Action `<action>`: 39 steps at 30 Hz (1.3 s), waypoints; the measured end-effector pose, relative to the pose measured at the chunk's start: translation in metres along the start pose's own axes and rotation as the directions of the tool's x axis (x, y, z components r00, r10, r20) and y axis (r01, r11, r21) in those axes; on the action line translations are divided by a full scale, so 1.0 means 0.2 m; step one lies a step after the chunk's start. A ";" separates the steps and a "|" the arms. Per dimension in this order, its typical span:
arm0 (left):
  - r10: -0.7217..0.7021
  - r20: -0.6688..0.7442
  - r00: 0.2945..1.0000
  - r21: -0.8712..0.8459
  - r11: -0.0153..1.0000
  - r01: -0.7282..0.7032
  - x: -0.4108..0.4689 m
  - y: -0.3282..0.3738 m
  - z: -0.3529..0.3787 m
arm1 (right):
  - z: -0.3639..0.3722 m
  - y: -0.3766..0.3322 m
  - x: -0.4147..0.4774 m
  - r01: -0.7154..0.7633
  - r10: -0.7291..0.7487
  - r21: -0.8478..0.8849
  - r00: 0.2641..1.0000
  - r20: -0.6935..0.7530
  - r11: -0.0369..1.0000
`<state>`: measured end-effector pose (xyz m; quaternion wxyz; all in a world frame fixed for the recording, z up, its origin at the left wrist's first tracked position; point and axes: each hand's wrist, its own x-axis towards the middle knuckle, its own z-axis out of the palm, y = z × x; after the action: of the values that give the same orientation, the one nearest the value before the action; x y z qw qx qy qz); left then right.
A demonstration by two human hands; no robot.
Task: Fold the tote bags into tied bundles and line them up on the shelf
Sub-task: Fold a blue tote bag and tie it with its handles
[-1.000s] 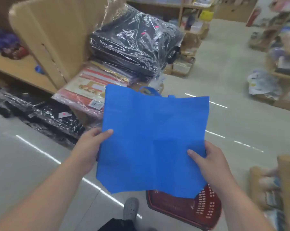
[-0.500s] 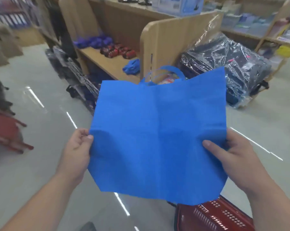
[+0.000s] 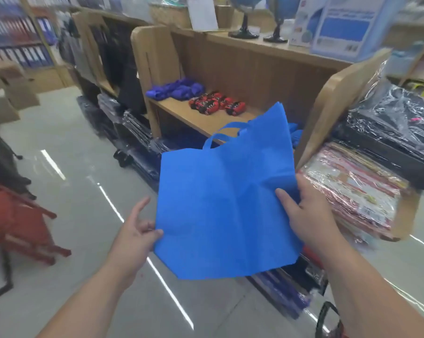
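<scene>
Now versus half a second ago: the left hand has loosened, and its index finger, closed on the bag's edge before, now sticks out straight and clear of it. The bag's upper right corner has risen into a peak, and fresh creases run from it to the right hand. More of the shelf shows, straight ahead.
Left hand: the thumb pinches the bag's lower left edge; the fingers behind the cloth are hidden.
Right hand: it grips the right edge, thumb across the front and fingers behind.
Hands together: they are well apart, with the bag spread between them.
Tote bag: blue, held in the air over the floor in front of the shelf.
Bag's direction: the flat face is turned to the person, the bottom edge nearest, and the mouth and handles point up and away toward the shelf.
Bag's long axis: it runs bottom to mouth, leaning a little right, and the top edge climbs to the right.
Beside the bag: plastic-wrapped packs lie stacked on the right.
Shelf: a wooden board carries blue bundles at its left end and red bundles just beside them.
Shelf top: two black stands and a pale blue box.
</scene>
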<state>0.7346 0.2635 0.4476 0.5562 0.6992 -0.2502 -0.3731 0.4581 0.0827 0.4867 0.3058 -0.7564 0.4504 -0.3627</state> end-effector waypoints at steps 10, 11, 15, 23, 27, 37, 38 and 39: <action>0.163 -0.280 0.946 0.054 0.987 -0.154 0.68 0.12 -0.24 | 0.45 -0.08 0.52 -0.019 0.019 0.040 1.000 -0.015 0.999; 0.183 -0.287 0.940 0.088 0.982 -0.165 0.78 0.15 -0.25 | 0.49 -0.06 0.61 -0.028 0.029 0.074 1.000 -0.010 0.997; 0.299 -0.282 0.912 0.246 0.941 -0.233 1.24 0.27 -0.28 | 0.66 0.07 1.01 -0.044 0.058 0.184 0.996 -0.074 0.982; 0.482 -0.180 0.858 0.356 0.845 -0.400 2.06 0.57 -0.10 | 0.76 0.25 1.69 -0.068 0.129 0.266 0.968 -0.215 0.962; 0.535 -0.040 0.844 0.395 0.784 -0.478 2.38 0.62 0.05 | 0.80 0.37 1.80 -0.161 0.237 0.259 0.926 -0.294 0.952; 0.504 0.374 0.779 0.446 0.639 -0.627 3.18 0.70 0.22 | 1.07 0.47 2.00 -0.543 0.402 -0.074 0.700 -0.590 0.836; 0.470 0.408 0.783 0.460 0.635 -0.621 3.24 0.70 0.21 | 1.10 0.45 1.99 -0.585 0.413 -0.100 0.673 -0.614 0.805; 0.440 0.439 0.783 0.472 0.629 -0.618 3.30 0.70 0.21 | 1.14 0.42 1.98 -0.603 0.381 -0.165 0.668 -0.639 0.780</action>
<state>1.1040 -0.3014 0.4177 0.3524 0.6693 -0.6262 -0.1889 0.7379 -0.2790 0.4031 0.0981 -0.4999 0.7700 -0.3843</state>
